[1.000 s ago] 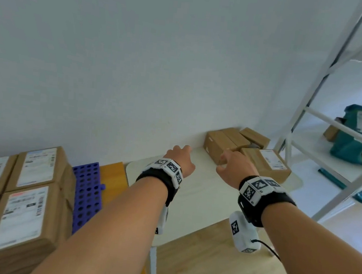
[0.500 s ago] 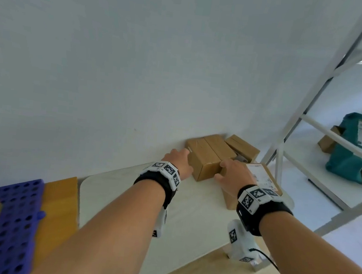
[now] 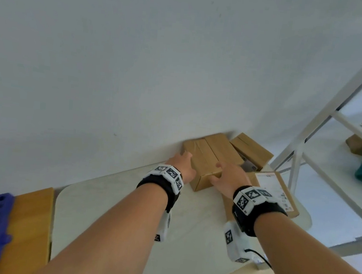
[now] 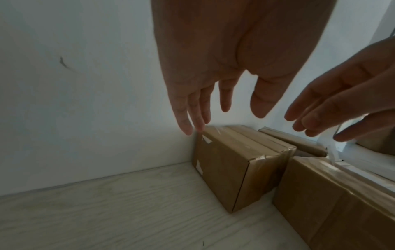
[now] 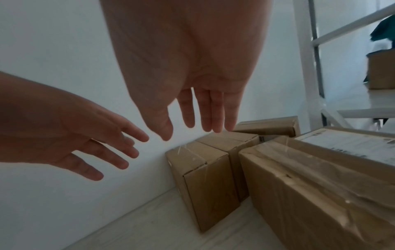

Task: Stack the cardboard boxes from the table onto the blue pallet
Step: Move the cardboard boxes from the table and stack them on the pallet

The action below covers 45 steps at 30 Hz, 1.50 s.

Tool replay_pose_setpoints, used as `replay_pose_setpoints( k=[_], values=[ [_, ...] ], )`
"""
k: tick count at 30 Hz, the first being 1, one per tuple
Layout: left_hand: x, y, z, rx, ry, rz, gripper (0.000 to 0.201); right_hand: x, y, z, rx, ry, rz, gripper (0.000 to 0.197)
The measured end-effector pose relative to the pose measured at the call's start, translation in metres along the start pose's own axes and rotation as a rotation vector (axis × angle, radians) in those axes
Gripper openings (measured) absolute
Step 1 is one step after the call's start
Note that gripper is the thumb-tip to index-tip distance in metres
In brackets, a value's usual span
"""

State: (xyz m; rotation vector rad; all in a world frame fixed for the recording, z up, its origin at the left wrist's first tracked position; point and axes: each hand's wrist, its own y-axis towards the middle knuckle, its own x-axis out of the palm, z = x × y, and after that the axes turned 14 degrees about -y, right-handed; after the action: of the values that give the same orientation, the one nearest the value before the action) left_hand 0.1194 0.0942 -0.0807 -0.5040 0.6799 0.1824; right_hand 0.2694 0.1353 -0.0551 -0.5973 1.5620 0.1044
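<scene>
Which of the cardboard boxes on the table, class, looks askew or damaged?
The flat brown cardboard box farthest back sits turned at an angle to the two upright brown boxes by the white wall. The large labelled cardboard box has wrinkled clear tape. Nothing looks crushed or spilled.
</scene>
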Motion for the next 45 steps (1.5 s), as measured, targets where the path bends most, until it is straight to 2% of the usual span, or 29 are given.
replay_pose_setpoints(
  k=[6,10,16,20,24,28,32,35,37,40,45],
  values=[
    [0.005,0.027,-0.019,-0.082,0.011,0.04,0.05,0.029,0.048,-0.005,-0.093,-0.043,-0.07,0.053],
    [0.009,0.04,-0.026,-0.129,0.004,0.065,0.045,0.043,0.067,-0.006,-0.078,-0.092,-0.048,0.043],
    [0.016,0.055,-0.023,-0.149,-0.046,0.038,0.048,0.05,0.081,0.002,-0.056,-0.097,0.004,0.034],
    [0.021,0.064,-0.016,-0.146,-0.098,0.037,0.043,0.048,0.082,0.001,-0.074,-0.091,0.041,0.03],
    [0.024,0.069,-0.018,-0.187,-0.184,0.044,0.043,0.046,0.082,-0.002,-0.088,-0.003,0.015,0.034],
    [0.023,0.073,-0.025,-0.242,-0.247,0.079,0.062,0.048,0.086,-0.002,-0.065,0.159,-0.105,0.043],
    [0.023,0.074,-0.035,-0.247,-0.217,0.046,0.118,0.053,0.09,0.002,-0.023,0.321,-0.163,0.042],
    [0.026,0.075,-0.04,-0.287,-0.114,0.039,0.139,0.056,0.095,0.001,-0.051,0.378,-0.195,0.046],
    [0.029,0.074,-0.042,-0.319,-0.067,0.036,0.142,0.057,0.096,-0.001,-0.069,0.4,-0.211,0.047],
    [0.03,0.071,-0.043,-0.349,-0.05,0.061,0.135,0.058,0.096,-0.001,-0.088,0.41,-0.217,0.048],
    [0.018,0.067,-0.047,-0.413,-0.139,0.055,0.131,0.054,0.096,0.001,-0.105,0.302,-0.169,0.04]
  ],
)
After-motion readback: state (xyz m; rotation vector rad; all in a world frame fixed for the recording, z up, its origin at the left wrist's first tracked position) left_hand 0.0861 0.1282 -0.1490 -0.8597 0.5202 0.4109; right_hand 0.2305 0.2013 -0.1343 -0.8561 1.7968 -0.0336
